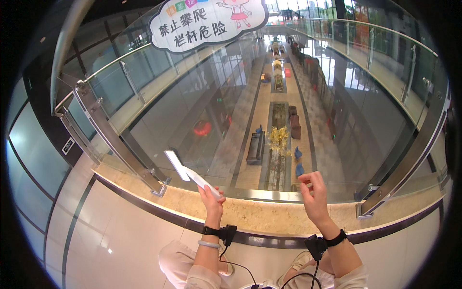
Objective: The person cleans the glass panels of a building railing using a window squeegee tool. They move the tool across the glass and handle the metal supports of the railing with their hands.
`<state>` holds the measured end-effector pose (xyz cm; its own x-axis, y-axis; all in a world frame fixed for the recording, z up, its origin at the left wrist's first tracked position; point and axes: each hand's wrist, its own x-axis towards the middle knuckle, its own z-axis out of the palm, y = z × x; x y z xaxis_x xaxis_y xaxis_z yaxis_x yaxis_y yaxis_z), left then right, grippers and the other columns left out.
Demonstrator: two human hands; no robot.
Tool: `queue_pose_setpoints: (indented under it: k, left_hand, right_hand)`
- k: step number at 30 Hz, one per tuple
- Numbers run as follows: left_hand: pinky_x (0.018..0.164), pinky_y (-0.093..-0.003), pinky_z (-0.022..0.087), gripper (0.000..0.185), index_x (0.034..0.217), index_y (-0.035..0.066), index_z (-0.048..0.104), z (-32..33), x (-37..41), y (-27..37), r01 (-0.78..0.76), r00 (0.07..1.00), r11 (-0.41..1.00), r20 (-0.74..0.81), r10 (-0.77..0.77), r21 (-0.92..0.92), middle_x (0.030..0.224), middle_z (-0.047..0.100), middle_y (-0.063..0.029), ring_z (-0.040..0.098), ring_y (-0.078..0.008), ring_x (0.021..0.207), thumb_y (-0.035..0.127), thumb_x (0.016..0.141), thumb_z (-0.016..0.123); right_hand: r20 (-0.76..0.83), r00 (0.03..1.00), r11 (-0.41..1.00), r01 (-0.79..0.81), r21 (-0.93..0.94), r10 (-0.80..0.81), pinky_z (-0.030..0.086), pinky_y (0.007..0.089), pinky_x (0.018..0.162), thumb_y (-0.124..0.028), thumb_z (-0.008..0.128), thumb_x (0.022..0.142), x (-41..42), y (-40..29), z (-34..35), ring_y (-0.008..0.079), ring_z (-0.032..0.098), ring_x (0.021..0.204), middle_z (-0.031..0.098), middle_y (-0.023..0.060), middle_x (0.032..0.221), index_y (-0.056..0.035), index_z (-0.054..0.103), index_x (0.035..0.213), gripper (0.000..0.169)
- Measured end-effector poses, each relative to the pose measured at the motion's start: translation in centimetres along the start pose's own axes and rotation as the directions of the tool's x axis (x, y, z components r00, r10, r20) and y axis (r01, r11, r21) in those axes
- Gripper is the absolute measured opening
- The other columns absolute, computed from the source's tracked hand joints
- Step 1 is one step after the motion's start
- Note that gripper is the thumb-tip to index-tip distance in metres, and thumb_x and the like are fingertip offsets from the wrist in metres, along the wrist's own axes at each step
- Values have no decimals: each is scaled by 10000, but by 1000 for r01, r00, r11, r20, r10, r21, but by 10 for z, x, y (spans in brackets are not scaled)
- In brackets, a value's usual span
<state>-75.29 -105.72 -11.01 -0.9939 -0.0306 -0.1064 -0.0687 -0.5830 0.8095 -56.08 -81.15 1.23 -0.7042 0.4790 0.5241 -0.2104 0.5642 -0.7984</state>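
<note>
My left hand (212,199) grips the handle of a white squeegee-like tool (199,180), whose flat white head is raised up and to the left, in front of a glass balustrade panel (195,144). Whether the head touches the glass, I cannot tell. To the right, my right hand (314,193) is raised near the lower part of the same panel with its fingers curled and thumb close to the index finger; nothing shows in it. Both wrists wear black straps with small black devices and cables, and a pale bangle circles the left wrist.
Metal posts (119,141) flank the glass, which stands on a beige stone ledge (252,213). A cloud-shaped sign (209,25) with writing is at the top. Through the glass, a lower hall shows sofas (256,148), blue chairs and a yellow-leaved plant (279,139).
</note>
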Motion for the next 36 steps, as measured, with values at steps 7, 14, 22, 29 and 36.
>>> queue_pose_setpoints:
  k: [7,14,22,29,36]
  left_hand:
    - [447,-277,490,534,1483,235,182,20,-115,-108,180,967,967,149,-208,182,887,554,-72,597,-171,645,195,1026,455]
    - [446,-304,471,658,1526,343,72,-13,-84,-134,272,952,962,151,-266,-22,898,563,-71,584,-184,664,221,1025,481]
    - [455,-286,466,691,1539,366,24,-45,-10,-76,169,982,980,100,-159,-107,942,560,-83,593,-170,702,233,1033,476]
    - [464,-290,479,737,1551,365,14,-32,-121,-169,376,904,913,155,-399,159,844,585,-68,591,-160,648,149,1020,478]
    - [488,-279,472,628,1525,381,129,-86,0,-103,150,989,984,29,-147,-100,899,548,-68,561,-162,684,256,1029,492]
  right_hand:
    - [-58,982,936,153,-316,-180,403,411,969,59,601,793,10,-5,13,346,453,1189,435,173,1295,-21,586,1094,313]
    - [31,954,800,267,-538,-297,299,513,1045,48,627,744,13,-3,15,408,294,1374,308,199,1504,-45,538,1239,511]
    - [64,968,746,229,-625,-244,282,556,983,42,637,742,16,4,13,419,168,1457,223,202,1568,-106,488,1380,672]
    - [43,982,730,165,-663,-183,273,577,1035,52,664,743,18,-5,31,453,130,1454,123,218,1587,-122,472,1403,708]
    - [41,980,748,176,-640,-195,286,555,1050,65,665,736,16,-9,34,446,153,1449,124,228,1576,-95,463,1396,709]
